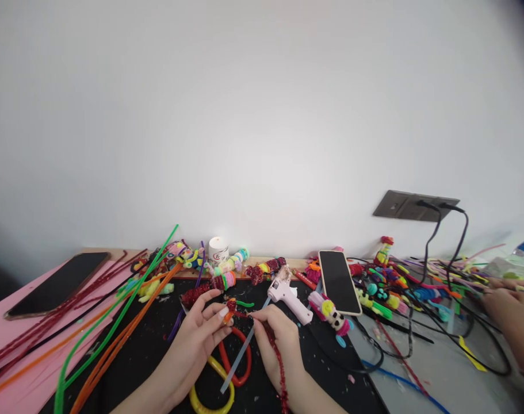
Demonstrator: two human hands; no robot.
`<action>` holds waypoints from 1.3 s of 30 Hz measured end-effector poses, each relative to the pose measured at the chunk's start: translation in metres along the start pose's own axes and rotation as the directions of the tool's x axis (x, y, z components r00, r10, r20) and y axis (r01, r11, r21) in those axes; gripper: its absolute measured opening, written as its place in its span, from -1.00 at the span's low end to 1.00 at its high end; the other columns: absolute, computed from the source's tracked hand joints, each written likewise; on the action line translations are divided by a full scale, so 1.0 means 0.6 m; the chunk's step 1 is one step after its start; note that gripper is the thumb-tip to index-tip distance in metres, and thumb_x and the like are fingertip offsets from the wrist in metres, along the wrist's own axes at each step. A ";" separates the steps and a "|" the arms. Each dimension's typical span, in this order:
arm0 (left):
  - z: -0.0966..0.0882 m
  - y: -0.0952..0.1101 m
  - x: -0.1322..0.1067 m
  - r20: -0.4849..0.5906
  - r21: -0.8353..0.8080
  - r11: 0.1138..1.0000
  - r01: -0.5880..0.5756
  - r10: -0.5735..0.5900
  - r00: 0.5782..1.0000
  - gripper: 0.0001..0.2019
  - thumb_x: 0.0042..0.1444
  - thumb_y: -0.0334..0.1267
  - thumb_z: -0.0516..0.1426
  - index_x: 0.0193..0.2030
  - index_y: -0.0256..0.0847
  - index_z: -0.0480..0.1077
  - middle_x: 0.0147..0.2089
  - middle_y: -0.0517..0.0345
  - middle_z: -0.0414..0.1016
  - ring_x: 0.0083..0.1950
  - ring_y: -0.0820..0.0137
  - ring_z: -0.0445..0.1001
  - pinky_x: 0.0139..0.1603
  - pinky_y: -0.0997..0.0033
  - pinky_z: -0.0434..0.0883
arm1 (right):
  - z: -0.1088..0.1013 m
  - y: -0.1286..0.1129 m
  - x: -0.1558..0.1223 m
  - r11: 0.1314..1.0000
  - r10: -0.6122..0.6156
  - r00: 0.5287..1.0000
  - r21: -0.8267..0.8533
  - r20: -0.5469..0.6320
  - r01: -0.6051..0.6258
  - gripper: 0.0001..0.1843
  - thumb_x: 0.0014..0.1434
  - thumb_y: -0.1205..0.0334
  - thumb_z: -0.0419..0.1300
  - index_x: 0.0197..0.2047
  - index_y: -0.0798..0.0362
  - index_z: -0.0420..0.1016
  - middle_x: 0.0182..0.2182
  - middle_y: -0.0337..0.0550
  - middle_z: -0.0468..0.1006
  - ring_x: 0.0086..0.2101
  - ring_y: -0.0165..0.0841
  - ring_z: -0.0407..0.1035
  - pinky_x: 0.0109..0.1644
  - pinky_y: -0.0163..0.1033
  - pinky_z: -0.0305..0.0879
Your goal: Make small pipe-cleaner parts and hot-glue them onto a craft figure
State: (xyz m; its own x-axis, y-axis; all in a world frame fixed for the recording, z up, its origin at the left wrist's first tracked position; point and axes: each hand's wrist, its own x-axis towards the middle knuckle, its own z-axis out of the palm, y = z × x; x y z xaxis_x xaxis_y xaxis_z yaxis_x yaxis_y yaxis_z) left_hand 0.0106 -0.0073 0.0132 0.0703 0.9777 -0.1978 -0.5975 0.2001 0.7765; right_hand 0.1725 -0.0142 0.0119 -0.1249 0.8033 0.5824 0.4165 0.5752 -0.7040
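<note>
Left hand (201,336): fingers curled, tips pinching the pipe-cleaner figure (231,307).
Right hand (279,339): closed on the red glitter stem (281,368), which trails past the wrist.
Figure position: between both hands, above the black mat (158,351).
Nearby: glue gun (290,293), just beyond the right hand.

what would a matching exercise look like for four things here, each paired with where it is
Things
1. glue gun
2. red pipe cleaner
3. wall socket
4. yellow ring

Places
a. up on the wall at the right, with two black cables plugged in
b. pinched between the left hand and the right hand
c. lying on the black mat, just beyond the right hand
d. at the near edge, partly under the left hand

Pairs: 1-c, 2-b, 3-a, 4-d
</note>
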 end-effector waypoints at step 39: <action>-0.008 -0.001 0.004 -0.015 -0.012 0.996 0.089 -0.089 0.996 -0.61 0.03 -0.47 0.20 0.01 -0.16 0.28 -0.32 0.14 0.52 -0.21 0.44 0.50 -0.10 0.47 0.45 | 0.002 0.019 0.004 0.995 0.074 0.997 -0.062 0.020 -0.072 -0.82 0.15 0.37 0.03 -0.47 0.02 0.33 -0.55 -0.19 0.35 -0.55 -0.36 0.24 -0.50 -0.28 0.17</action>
State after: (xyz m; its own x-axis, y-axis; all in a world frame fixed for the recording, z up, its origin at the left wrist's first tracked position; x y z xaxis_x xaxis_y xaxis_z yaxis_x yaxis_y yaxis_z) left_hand 0.0074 -0.0051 0.0094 0.1111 0.9548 -0.2757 -0.5982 0.2858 0.7487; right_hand 0.1755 -0.0055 0.0050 -0.1116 0.8463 0.5208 0.4797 0.5049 -0.7177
